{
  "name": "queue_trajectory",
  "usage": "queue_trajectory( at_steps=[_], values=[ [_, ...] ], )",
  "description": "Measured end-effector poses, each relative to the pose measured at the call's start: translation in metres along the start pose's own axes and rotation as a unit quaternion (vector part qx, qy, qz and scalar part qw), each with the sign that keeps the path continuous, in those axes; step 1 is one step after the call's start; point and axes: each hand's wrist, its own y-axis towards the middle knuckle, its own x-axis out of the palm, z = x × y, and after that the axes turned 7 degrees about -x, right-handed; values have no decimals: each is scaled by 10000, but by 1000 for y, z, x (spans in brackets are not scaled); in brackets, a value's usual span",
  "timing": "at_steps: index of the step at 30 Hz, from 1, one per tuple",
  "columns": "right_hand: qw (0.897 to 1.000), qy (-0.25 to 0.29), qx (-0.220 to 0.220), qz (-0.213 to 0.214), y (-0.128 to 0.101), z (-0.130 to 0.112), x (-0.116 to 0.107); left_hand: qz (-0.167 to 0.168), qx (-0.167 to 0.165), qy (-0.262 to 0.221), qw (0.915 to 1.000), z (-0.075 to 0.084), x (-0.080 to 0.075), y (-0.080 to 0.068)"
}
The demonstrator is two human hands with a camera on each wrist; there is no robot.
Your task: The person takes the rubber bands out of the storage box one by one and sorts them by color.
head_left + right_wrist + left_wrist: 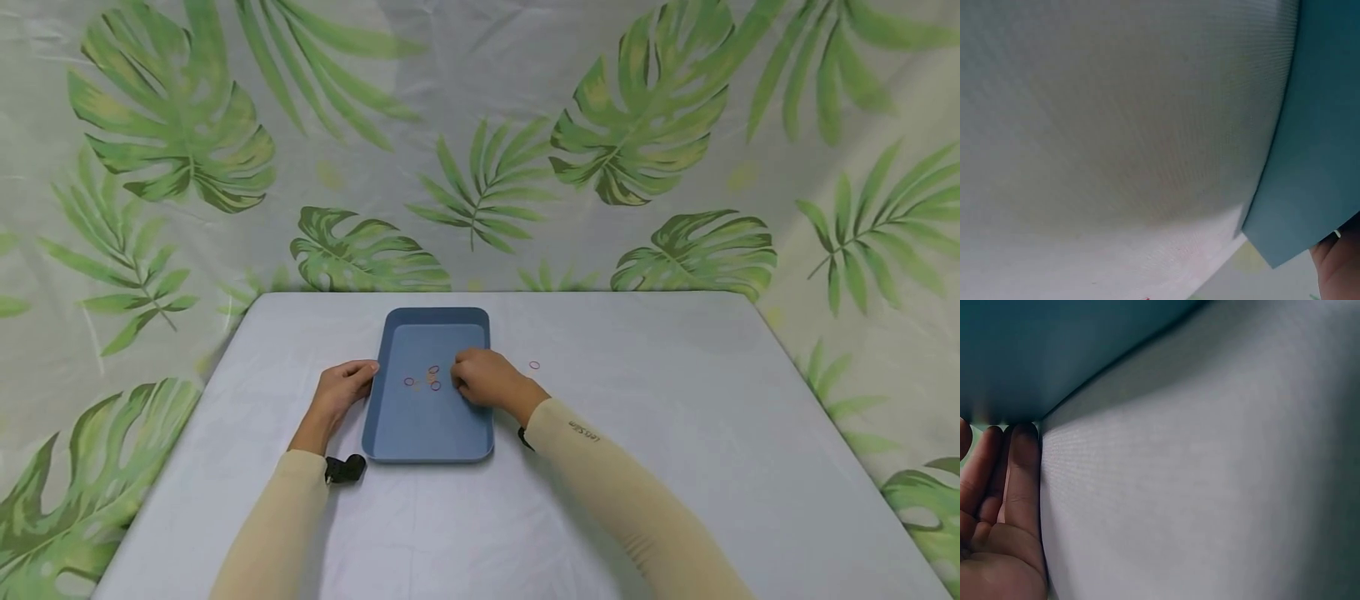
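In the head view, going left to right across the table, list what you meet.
Left hand → rubber bands in the blue tray → right hand → lone rubber band on the table.

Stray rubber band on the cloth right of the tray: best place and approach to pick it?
The stray rubber band lies flat and alone on the cloth, apart from the blue tray. Probably come straight down from above and pinch one side of the loop with fingertips; it offers no raised edge for a sideways approach.
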Motion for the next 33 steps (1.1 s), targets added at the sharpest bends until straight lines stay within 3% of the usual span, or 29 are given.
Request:
queue_trajectory(
  at_steps=[23, 27, 33],
  values=[
    [9994, -34, -98, 321, -2, 0, -1, -18, 2, 103, 9999, 2, 0, -3],
    [9974, 499, -9, 512, -3, 3, -16, 59, -16, 144, 9999, 1, 1, -4],
    [9832, 1445, 172, 1099, -21, 28, -37, 23, 46, 98, 9999, 1, 3, -3]
  ],
)
